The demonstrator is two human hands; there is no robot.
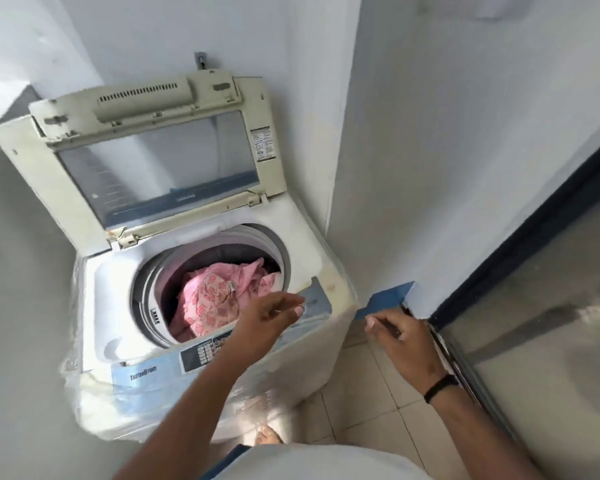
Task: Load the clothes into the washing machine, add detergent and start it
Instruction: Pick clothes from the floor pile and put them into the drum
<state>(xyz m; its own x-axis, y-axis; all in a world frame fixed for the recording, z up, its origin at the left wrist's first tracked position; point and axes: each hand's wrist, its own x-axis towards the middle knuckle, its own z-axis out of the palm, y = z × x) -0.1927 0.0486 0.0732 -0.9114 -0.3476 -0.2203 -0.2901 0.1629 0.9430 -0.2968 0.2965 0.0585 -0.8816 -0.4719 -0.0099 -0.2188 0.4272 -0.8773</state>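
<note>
Top-loading washing machine (201,341), standing in a corner against the far wall, its body wrapped in clear plastic film. The lid (153,157) is folded up and back, leaning toward the far wall, so the round drum opening (208,282) is fully exposed. Pink clothes (219,292), plain and patterned pieces bunched together, lie inside the drum, filling its near and right part; they sit below the rim, with no cloth draped over the edge. The control panel (201,351) runs along the near edge of the machine top, button rows at its middle.

Left hand (271,318): grip released, fingers loosely extended and holding nothing, hovering above the near-right rim of the drum and the right end of the panel; contact with the panel cannot be told. Right hand (400,336): off to the right of the machine, over the tiled floor (368,403) near a blue strip (388,301) at the base of the wall; fingers slightly curled, apparently holding nothing, a dark band at the wrist.

Loading appears done or nearly so; no detergent container is in view. To proceed well, the load should be pressed down evenly, clear of the rim, detergent fetched and dosed before the lid is lowered, and the start button pressed only once the lid is fully closed.
</note>
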